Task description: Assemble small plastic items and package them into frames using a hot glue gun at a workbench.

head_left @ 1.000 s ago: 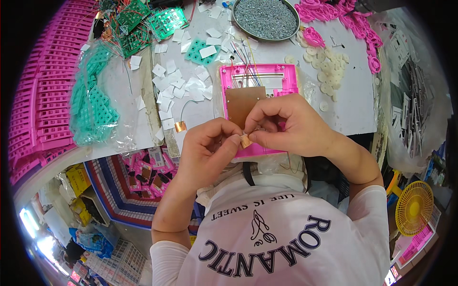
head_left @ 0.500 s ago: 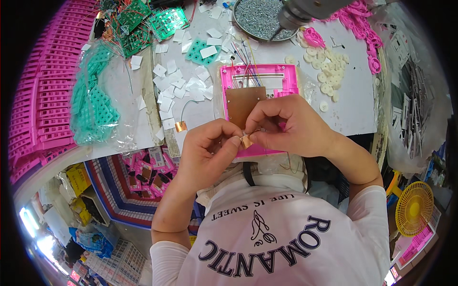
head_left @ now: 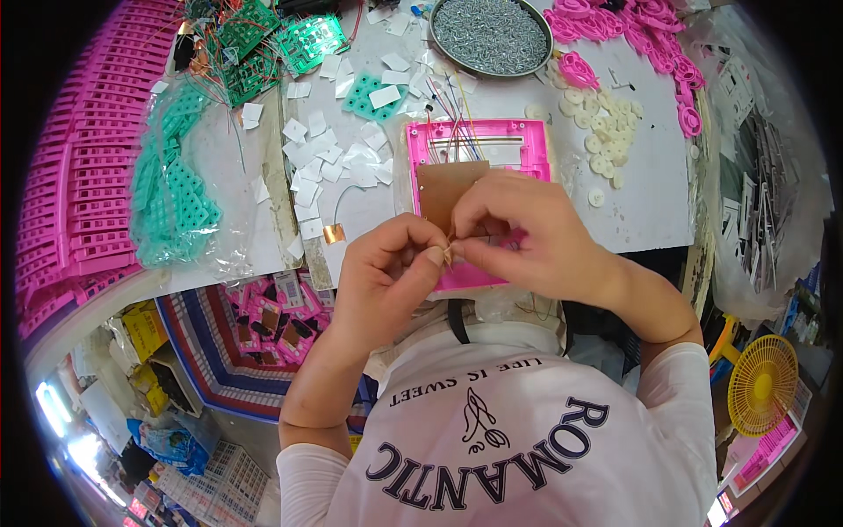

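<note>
My left hand (head_left: 386,272) and my right hand (head_left: 540,228) meet at their fingertips over the near edge of a pink plastic housing (head_left: 419,145). Both are closed in a pinch on a small copper-coloured foil piece (head_left: 448,257), mostly covered by the fingers. Inside the housing lies a brown circuit board (head_left: 446,189), partly behind my right hand. Several thin coloured wires (head_left: 457,110) rise past its far edge. To the left of my left hand, another copper foil piece (head_left: 334,234) with a thin wire rests on the table.
White paper squares (head_left: 320,162) and teal rubber pads (head_left: 180,193) lie left, green circuit boards (head_left: 312,42) far left. A round tray of screws (head_left: 474,61) stands at the back. White plastic discs (head_left: 606,145) and pink rings (head_left: 685,79) lie right. A basket (head_left: 198,342) holds pink units below left.
The foil piece has turned between my fingertips and shows less of its face. My right hand has shifted slightly left. A dark cylindrical tool over the screw tray has gone from view.
</note>
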Demonstrator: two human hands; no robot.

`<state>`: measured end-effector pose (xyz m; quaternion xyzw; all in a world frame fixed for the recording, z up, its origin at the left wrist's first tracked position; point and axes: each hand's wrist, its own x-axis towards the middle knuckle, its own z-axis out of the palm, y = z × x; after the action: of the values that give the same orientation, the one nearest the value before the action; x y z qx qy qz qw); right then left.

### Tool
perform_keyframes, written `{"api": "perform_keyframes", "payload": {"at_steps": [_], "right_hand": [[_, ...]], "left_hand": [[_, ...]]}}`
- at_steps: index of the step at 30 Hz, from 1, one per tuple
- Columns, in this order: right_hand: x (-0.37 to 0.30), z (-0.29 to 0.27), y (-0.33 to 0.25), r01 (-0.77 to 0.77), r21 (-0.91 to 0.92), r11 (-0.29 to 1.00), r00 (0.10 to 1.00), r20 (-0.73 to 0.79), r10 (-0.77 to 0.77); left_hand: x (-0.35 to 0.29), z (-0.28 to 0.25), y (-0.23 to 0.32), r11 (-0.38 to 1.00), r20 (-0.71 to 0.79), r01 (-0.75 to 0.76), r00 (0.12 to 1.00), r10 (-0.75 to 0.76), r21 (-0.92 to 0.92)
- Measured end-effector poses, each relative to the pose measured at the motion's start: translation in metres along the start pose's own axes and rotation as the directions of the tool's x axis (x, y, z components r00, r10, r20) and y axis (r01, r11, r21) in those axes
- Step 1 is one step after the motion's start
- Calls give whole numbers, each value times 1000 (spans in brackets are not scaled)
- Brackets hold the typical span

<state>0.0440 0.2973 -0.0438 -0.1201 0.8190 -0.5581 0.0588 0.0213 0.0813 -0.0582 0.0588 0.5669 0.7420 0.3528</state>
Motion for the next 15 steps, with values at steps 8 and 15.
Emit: {"api": "perform_keyframes", "payload": {"at_steps": [8,15], "right_hand": [[-11,17,-5,199,-130,971,950,-219,-224],[-19,13,1,-140,278,950,982,-83,169]], "left_hand": [[0,16,-20,914,-155,-281,929,335,293],[0,15,-17,821,-67,-324,914,400,470]]}}
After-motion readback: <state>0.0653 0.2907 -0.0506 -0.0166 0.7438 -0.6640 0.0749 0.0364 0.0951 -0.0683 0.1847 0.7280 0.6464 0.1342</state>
